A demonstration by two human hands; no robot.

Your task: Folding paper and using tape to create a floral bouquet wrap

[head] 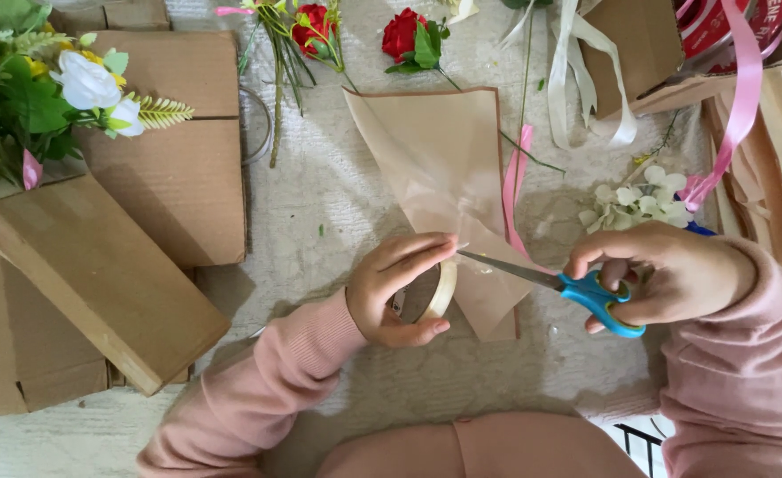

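Flowers (90, 88), white ones with green leaves, lie at the far left, well to the left of the brown paper sheet (440, 168). Near them, flat cardboard boxes (112, 274) are stacked, also left of the sheet. Two red roses (402, 34) lie just beyond the far edge of the sheet. The sheet itself lies on a pale cloth surface (320, 204).

At the near edge of the sheet, the left hand (395, 288) is closed around a roll of clear tape (440, 290), with the thumb under it and the fingers on top. Just right of this roll, the blades of the blue-handled scissors (577, 288) point toward it and are only narrowly parted. The right hand (665, 274) holds the scissors, fingers through the handles. A pink ribbon (515, 181) lies along the right edge of the sheet. White hydrangea blossoms (634, 205) lie right of the sheet, just behind the right hand.
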